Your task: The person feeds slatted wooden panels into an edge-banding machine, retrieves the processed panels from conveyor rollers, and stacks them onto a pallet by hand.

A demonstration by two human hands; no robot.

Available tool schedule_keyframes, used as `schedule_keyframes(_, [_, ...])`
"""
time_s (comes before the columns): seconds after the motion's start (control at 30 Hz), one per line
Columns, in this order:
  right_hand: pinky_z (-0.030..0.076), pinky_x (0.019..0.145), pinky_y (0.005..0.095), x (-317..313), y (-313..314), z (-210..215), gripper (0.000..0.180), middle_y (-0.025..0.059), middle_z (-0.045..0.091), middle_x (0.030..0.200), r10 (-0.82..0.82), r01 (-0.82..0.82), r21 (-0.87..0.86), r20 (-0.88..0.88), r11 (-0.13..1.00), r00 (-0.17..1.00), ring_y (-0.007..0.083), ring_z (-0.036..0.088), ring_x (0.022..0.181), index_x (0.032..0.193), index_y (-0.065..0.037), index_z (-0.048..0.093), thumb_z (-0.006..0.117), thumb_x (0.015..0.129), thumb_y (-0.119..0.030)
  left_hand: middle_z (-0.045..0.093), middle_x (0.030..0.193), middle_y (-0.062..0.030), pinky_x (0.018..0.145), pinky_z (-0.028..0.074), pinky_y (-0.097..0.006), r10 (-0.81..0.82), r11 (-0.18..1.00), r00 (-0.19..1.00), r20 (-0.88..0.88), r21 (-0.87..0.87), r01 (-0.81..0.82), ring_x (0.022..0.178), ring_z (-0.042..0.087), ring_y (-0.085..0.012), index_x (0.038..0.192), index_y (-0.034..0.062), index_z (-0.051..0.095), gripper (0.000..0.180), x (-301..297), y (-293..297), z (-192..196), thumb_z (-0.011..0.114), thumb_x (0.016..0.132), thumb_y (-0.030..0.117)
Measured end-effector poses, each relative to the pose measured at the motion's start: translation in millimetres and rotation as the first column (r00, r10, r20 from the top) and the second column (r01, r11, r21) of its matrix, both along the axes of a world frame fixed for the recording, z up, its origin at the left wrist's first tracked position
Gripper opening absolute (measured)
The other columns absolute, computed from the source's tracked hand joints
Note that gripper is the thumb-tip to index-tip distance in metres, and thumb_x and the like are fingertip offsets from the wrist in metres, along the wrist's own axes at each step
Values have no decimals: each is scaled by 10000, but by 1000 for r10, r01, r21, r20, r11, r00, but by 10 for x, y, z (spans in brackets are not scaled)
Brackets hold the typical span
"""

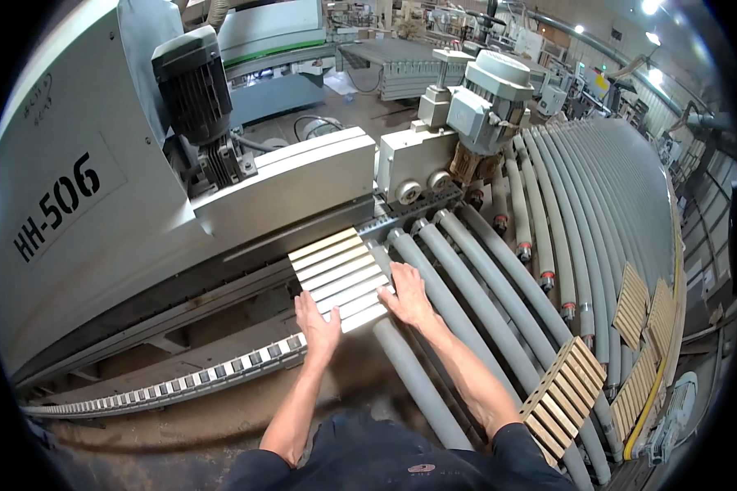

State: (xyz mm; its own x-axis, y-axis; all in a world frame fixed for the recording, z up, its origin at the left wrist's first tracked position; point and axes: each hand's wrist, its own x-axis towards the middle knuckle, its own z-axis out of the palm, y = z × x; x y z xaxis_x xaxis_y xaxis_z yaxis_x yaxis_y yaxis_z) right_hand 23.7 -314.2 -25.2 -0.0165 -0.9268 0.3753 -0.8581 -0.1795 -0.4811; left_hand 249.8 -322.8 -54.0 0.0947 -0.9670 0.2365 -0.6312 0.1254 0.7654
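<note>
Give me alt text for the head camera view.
A person's left hand and right hand touch the edges of a slatted wooden piece beside a large pale machine. Grey rollers stretch away at right, with more slatted pieces on top.

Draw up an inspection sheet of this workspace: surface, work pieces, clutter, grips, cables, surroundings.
Surface: grey rollers beside a pale machine; the floor below looks brown and dusty.
Work pieces: slatted wooden panel at the machine's lower side; a second panel lies on the rollers, more panels at far right.
Clutter: pale sheet on the floor beyond the machine.
Grips: left grip on the slatted wooden panel's left edge, right grip on its right.
Cables: dark cable or hose loop behind the machine; ribbed hose at top.
Surroundings: motors, further machinery, ceiling lights.
</note>
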Motion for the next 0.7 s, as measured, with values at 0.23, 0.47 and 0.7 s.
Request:
schedule_keyframes(0.23, [293,1113,570,-293,-140,-89,616,232,453,1443,-145,147,142,-24,979,989,437,352,1373,1406,35,420,655,907,-241,252,1503,-422,1181,152,-586,-144,989,989,32,-39,146,1453,167,-538,1463,-89,361,726,-644,-101,-7,661,878,222])
schedule_keyframes(0.47, [307,1083,585,-800,-215,-110,555,210,489,1418,-268,279,103,-111,955,957,416,387,1334,1420,19,439,580,951,-242,219,1512,-432,1185,124,-605,-225,974,974,24,16,225,1463,136,-542,1458,-89,357,729,-1240,-228,91,663,883,236])
schedule_keyframes(0.7, [347,1061,555,-1265,-284,-131,538,200,524,1395,-425,428,70,-56,901,904,376,427,1307,1422,19,457,564,959,-234,208,1507,-449,1186,123,-601,-294,955,951,94,-19,297,1455,149,-551,1445,-109,354,743,-1833,-376,7,676,880,250])
